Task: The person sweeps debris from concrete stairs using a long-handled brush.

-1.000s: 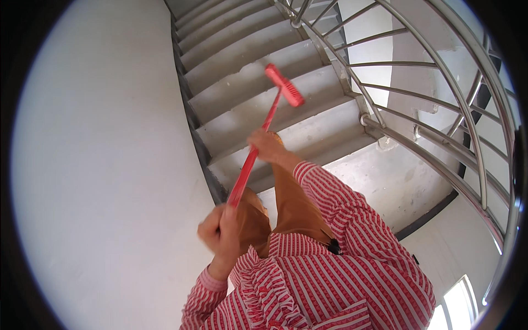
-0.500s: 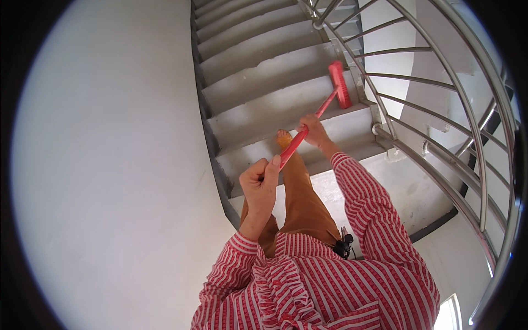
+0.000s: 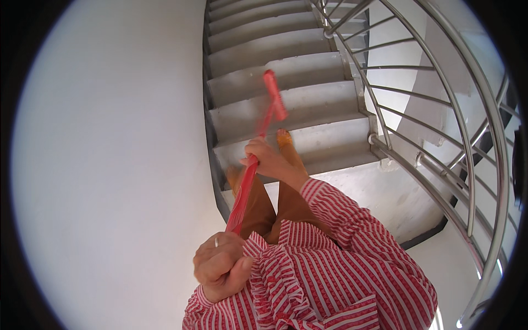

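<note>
Head view showed a long-handled red brush (image 3: pixel 246 184) gripped by both hands, its long axis running from low in front of the body up and away, leaning slightly right, over the grey steps (image 3: pixel 319 99). The left hand (image 3: pixel 221 264) was closed in a fist about the near end of the handle (image 3: pixel 236 215), close to the striped shirt (image 3: pixel 330 269). The right hand (image 3: pixel 268 159) was wrapped round it farther along — so the right was nearer the brush head (image 3: pixel 275 95). That head lay beyond the right hand and a little to its right, past the right foot (image 3: pixel 284 137), set slantwise across the handle. It was blurred — whether it touched a step could not be told. A metal railing (image 3: pixel 491 107) stood well apart from it, on the right.
</note>
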The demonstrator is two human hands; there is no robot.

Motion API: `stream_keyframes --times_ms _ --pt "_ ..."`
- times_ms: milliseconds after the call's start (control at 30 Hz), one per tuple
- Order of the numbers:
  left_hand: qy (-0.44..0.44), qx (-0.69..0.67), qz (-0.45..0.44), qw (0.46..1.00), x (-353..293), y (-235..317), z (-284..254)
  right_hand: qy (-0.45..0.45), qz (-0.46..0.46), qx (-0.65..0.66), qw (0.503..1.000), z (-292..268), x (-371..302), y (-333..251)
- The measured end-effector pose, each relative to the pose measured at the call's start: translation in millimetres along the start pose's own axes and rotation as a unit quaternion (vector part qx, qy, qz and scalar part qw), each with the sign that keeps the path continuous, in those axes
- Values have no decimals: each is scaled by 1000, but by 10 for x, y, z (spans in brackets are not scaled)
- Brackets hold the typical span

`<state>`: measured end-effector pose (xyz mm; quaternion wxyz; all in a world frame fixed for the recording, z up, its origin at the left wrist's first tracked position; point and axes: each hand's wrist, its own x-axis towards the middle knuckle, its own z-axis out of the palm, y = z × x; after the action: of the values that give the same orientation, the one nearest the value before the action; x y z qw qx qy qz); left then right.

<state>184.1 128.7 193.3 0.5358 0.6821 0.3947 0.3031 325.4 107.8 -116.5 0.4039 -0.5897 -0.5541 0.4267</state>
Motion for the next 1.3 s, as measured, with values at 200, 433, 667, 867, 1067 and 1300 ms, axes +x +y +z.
stream_keyframes --times_ms 200,433,667,867,1067,1300 --pt "27 -69 -126 989 178 -579 322 22 44 -109 993 -890 -375 484" --pt "44 -125 -158 978 269 -1228 1051 -13 88 -189 978 -1285 -508 1578" --pt "137 52 -161 976 -97 -915 -81 5 -28 -88 996 519 -76 733" --pt "223 -4 -55 973 -420 -411 -552 -85 -38 -11 996 1049 180 0" --pt "185 -53 -46 980 -525 -229 -908 -164 4 -39 986 471 243 -314" --pt "110 -44 -155 981 -313 -1007 -620 -230 28 -168 958 349 198 453"
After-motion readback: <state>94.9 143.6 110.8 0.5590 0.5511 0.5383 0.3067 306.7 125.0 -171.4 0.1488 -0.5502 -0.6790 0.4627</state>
